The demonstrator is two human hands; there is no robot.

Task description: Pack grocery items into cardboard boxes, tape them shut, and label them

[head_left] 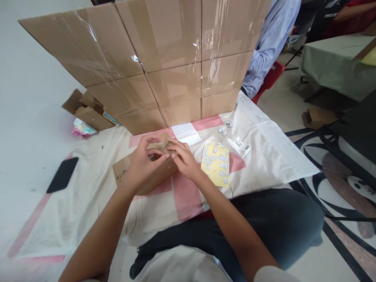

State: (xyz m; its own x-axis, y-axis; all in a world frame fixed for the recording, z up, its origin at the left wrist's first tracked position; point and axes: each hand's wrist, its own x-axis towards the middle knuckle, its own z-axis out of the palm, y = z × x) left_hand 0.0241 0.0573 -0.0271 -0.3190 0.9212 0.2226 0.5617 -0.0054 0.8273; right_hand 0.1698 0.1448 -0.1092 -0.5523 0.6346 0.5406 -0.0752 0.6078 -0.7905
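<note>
A small brown cardboard box [158, 175] lies on the cloth in front of me, with shiny clear tape [161, 146] showing on its top. My left hand [143, 158] arches over the top, thumb and fingers curved with a gap between them. The fingers of my right hand [184, 157] reach across the box's right end, spread and touching its top. Both sets of fingertips are close together at the tape; whether they grip its edge I cannot tell. Right of the box are a yellow sticker sheet [216, 166] and a white tape dispenser [237, 146].
A tall wall of taped cardboard boxes [173, 66] stands behind. A white sheet with printed labels [186, 133] lies at its foot. At left are a black phone [62, 175] and an opened carton [92, 116]. Beyond the wall, a person's blue sleeve [267, 47] shows.
</note>
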